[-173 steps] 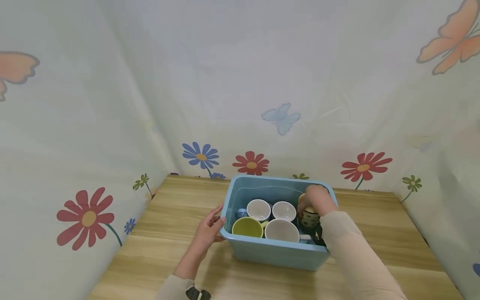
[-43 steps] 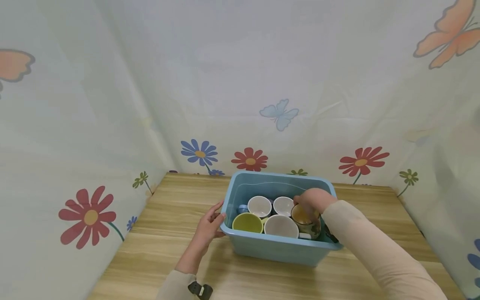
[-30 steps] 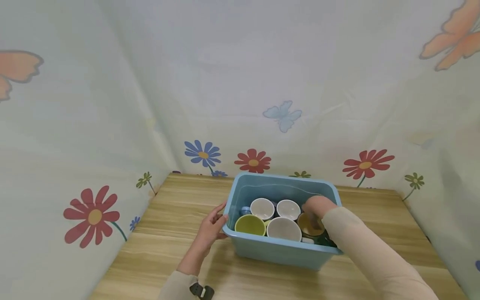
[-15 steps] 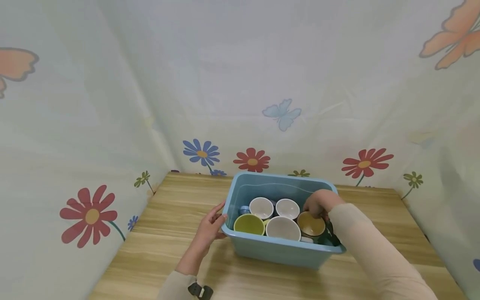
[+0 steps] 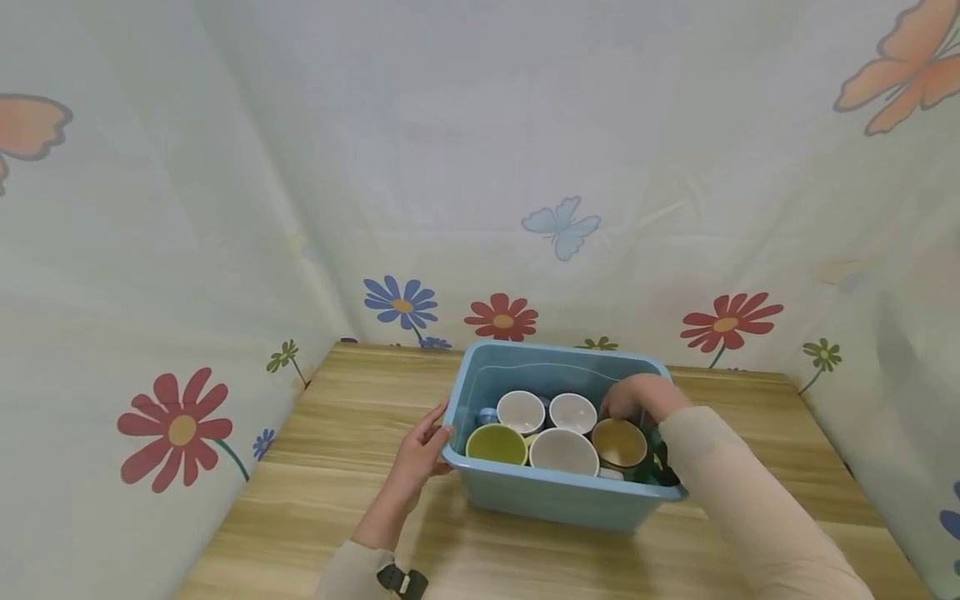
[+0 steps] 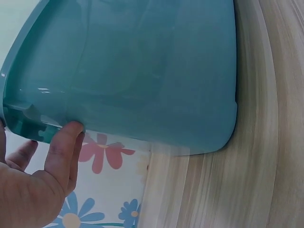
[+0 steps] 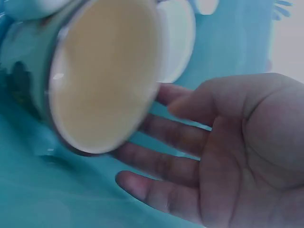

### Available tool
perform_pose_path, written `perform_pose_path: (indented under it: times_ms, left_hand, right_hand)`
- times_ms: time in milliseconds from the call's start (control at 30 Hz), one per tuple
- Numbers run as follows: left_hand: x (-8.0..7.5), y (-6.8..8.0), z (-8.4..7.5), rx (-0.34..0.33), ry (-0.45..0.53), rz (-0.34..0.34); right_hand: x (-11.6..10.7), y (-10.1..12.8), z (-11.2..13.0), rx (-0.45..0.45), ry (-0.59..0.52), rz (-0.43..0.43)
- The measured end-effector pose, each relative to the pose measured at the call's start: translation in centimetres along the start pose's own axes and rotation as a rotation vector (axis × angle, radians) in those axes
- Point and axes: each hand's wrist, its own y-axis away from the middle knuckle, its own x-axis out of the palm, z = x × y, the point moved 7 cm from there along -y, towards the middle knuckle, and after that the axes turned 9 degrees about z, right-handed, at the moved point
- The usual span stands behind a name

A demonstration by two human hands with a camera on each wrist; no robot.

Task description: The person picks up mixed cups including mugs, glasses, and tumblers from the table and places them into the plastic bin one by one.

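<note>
Fingers lie just beside tan-lined mug.

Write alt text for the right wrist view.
An open right hand, palm up and fingers straight, lies beside a mug with a cream inside, close to its rim. The mug stands in a blue bin, and a white cup sits just behind it.

We see a brown-lined mug standing upright at the right end of a blue bin, beside the white mugs.
</note>
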Motion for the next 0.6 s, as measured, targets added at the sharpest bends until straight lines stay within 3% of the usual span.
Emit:
perform_pose_path:
  times_ms: [133, 300, 467, 600]
  left_hand:
    - [0.0, -0.4, -0.3, 0.008, -0.014, 0.015]
    - [-0.4, -0.9, -1.5, 0.039, -0.12, 0.078]
    - [-1.7, -0.9, -3.4, 0.061, -0.464, 0.143]
    - [-2.8, -0.8, -6.2, 0.136, -0.71, 0.125]
  right_hand:
    - [-1.7, 3.5, 1.1, -0.091, -0.003, -0.169]
    - [-2.8, 9.6, 2.1, -0.262, -0.009, -0.484]
    - [-1.7, 14.6, 1.6, -0.348, -0.062, -0.774]
    - [-0.4, 17.1, 0.7, -0.376, -0.105, -0.991]
